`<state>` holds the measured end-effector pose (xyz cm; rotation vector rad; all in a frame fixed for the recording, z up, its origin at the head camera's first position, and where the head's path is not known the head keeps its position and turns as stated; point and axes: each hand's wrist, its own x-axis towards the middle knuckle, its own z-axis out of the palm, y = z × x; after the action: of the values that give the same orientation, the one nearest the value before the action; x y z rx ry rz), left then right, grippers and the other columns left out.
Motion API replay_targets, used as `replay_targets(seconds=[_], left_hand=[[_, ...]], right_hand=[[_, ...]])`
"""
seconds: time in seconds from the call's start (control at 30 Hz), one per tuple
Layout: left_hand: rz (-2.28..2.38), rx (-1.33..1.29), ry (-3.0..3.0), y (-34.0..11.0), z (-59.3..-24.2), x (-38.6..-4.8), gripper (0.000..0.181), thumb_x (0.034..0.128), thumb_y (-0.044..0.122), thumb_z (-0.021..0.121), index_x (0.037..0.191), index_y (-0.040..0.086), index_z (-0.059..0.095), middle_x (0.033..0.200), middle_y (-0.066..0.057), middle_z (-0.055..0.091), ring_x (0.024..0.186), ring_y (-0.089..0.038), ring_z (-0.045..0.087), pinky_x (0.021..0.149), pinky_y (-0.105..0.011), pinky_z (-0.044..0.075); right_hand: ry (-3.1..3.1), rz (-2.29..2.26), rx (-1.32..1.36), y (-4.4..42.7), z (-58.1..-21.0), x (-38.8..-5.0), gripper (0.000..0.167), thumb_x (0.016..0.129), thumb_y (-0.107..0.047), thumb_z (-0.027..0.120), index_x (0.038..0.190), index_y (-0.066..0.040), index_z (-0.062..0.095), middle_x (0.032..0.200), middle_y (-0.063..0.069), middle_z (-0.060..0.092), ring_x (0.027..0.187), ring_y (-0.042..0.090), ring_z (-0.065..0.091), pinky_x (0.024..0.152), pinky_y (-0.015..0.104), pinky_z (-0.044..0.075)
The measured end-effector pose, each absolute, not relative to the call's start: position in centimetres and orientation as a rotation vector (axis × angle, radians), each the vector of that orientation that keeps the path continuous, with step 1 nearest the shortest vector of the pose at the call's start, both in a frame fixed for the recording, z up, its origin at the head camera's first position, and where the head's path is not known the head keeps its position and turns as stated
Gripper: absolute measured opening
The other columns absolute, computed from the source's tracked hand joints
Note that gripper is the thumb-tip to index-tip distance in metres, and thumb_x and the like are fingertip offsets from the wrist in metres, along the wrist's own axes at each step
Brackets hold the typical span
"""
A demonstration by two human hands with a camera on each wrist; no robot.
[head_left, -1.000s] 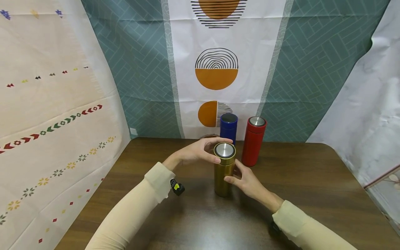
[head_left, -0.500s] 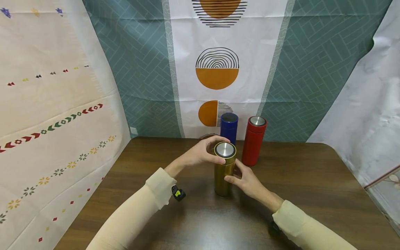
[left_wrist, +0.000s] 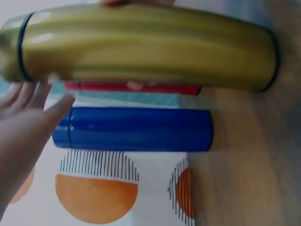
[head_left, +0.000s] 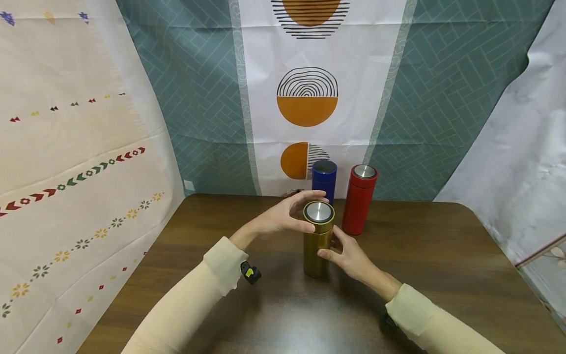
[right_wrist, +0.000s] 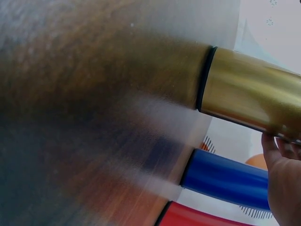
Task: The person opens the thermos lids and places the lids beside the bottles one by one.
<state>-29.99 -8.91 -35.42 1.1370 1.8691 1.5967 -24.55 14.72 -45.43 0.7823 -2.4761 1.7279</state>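
Observation:
A gold thermos bottle [head_left: 316, 253] with a silver-topped lid [head_left: 319, 212] stands upright on the dark wooden table [head_left: 265, 324]. My left hand [head_left: 283, 216] reaches round the lid from the left, thumb at the front and fingers at the far side. Lower down, my right hand [head_left: 351, 255] grips the bottle's body from the right, its thumb on the near side. In the left wrist view the left hand [left_wrist: 23, 117] is by the lid end, partly behind the bottle. The right wrist view shows the right hand [right_wrist: 284, 179] against the gold body.
Behind the gold bottle stands a blue thermos [head_left: 324, 182], partly hidden by the left fingers and the gold lid. A red thermos [head_left: 359, 201] stands just to its right. A patterned cloth [head_left: 307, 108] hangs along the table's back edge.
The left thumb has slid right across the lid's front, then slightly back. Its fingers have shifted a little behind the lid. The right hand and the gold bottle stay in place.

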Motion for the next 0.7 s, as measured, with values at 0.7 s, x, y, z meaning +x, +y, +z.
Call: replay_targets(seconds=[0.7], left_hand=[[1.447,1.096,1.824,-9.1,-34.3,-31.4,0.078,0.0871,0.032,0.084,0.154,0.015,0.048,0.151,-0.005,0.051,0.139,-0.026,0.048,0.113,-0.045,0.045]], right_hand=[[-2.501,1.751,0.765,14.8,-45.4,-24.6,0.064,0.094,-0.022,0.078,0.148,-0.006,0.048,0.140,0.019,0.062,0.131,0.041,0.058,0.108,0.061,0.045]])
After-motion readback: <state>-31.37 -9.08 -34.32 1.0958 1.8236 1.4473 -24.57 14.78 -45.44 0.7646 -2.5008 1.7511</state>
